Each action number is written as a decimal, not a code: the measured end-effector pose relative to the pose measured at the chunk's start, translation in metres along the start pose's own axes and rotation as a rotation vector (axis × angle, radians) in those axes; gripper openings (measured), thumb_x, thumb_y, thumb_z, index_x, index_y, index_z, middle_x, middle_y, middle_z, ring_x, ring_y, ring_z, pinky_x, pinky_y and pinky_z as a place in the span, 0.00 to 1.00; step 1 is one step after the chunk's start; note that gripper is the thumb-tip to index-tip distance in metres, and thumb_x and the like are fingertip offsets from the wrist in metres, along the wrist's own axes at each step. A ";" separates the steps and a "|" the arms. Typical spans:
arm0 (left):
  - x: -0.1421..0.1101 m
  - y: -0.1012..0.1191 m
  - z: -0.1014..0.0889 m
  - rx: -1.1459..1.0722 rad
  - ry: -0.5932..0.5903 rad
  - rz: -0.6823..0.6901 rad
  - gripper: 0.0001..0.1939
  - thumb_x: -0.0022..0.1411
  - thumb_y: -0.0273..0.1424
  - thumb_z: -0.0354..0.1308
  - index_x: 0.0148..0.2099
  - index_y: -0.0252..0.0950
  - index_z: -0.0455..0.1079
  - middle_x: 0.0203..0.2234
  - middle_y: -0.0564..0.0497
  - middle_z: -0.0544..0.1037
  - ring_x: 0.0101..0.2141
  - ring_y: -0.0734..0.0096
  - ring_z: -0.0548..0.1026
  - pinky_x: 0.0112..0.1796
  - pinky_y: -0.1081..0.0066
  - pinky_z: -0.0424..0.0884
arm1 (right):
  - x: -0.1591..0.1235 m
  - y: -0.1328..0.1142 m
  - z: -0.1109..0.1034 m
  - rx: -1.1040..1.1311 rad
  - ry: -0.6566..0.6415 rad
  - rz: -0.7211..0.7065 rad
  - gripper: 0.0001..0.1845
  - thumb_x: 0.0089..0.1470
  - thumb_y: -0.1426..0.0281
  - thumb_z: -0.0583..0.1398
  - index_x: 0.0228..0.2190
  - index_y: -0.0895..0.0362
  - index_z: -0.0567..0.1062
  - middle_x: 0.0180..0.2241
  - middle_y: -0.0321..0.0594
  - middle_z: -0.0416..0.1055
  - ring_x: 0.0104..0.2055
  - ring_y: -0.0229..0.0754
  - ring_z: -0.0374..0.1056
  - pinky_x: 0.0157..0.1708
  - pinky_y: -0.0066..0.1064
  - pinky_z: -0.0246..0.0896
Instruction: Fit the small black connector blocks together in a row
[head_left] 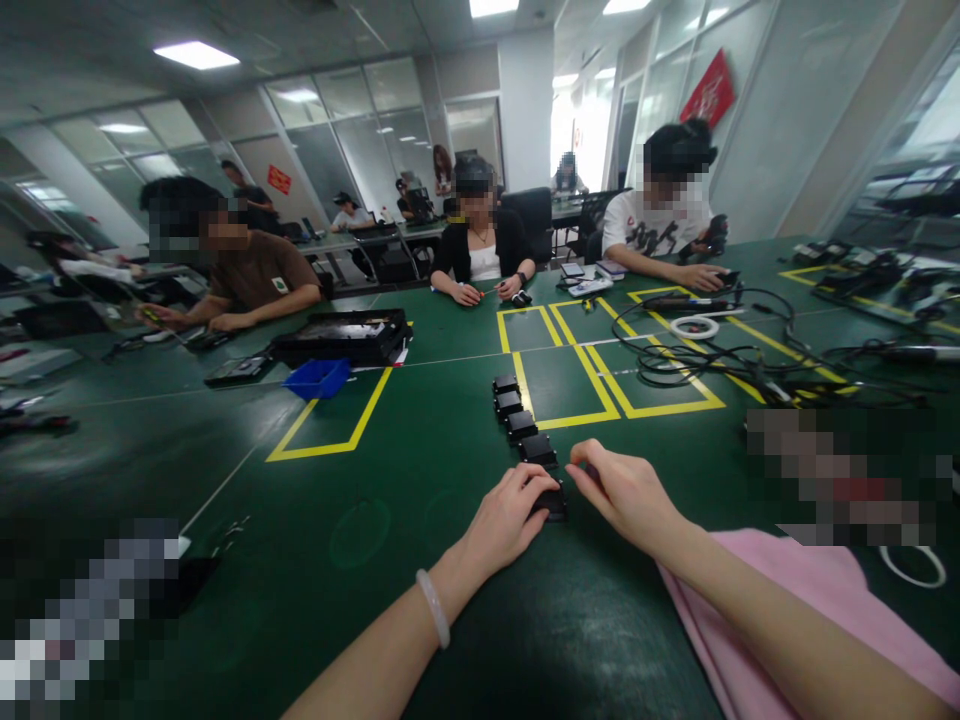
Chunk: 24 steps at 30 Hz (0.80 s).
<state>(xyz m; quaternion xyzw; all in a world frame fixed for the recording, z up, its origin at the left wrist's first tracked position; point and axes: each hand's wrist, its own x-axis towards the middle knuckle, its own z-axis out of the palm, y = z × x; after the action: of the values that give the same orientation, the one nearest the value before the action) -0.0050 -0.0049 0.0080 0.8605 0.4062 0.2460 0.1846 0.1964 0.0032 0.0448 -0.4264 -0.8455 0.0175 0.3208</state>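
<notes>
My left hand (pixel 510 512), with a pale bangle (pixel 433 608) on its wrist, rests its fingers and thumb on a small flat black box (pixel 554 503). The fingers cover much of that box. Just to its right, my right hand (pixel 616 488) has its thumb and fingers curled together above the table; whatever may be between them is hidden. Leading away from the held box is a row of similar black boxes, the nearest black box (pixel 537 449) close to my left fingertips and the farthest black box (pixel 505 384) beside a yellow tape outline.
Yellow tape lines (pixel 581 421) mark the green table (pixel 360 640). Tangled black cables (pixel 697 360) lie to the right, a blue bin (pixel 318 379) and black case (pixel 341 337) to the left. Pink cloth (pixel 795 600) lies under my right forearm. Several people sit across the table.
</notes>
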 end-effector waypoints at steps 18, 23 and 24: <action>0.000 -0.001 0.001 0.011 -0.005 -0.004 0.19 0.59 0.21 0.54 0.51 0.41 0.62 0.49 0.49 0.65 0.49 0.63 0.66 0.49 0.62 0.67 | -0.001 -0.001 0.003 -0.029 0.017 -0.008 0.05 0.62 0.69 0.50 0.37 0.56 0.65 0.27 0.36 0.70 0.27 0.37 0.68 0.28 0.26 0.57; 0.000 -0.001 0.001 0.013 -0.007 -0.011 0.20 0.58 0.20 0.55 0.51 0.42 0.62 0.49 0.49 0.65 0.49 0.64 0.66 0.50 0.63 0.66 | -0.001 -0.001 0.000 -0.030 0.001 -0.027 0.06 0.62 0.68 0.50 0.35 0.55 0.65 0.26 0.35 0.70 0.27 0.36 0.67 0.28 0.26 0.56; 0.000 0.000 0.001 0.012 -0.008 -0.010 0.20 0.58 0.20 0.55 0.52 0.42 0.62 0.49 0.49 0.65 0.49 0.64 0.66 0.50 0.63 0.66 | -0.002 -0.001 0.000 -0.035 -0.006 -0.027 0.07 0.62 0.67 0.50 0.34 0.55 0.65 0.26 0.35 0.69 0.27 0.37 0.67 0.28 0.26 0.56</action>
<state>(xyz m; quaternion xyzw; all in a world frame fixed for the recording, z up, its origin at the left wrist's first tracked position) -0.0051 -0.0050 0.0073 0.8604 0.4113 0.2392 0.1823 0.1963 0.0013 0.0442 -0.4205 -0.8523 -0.0005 0.3110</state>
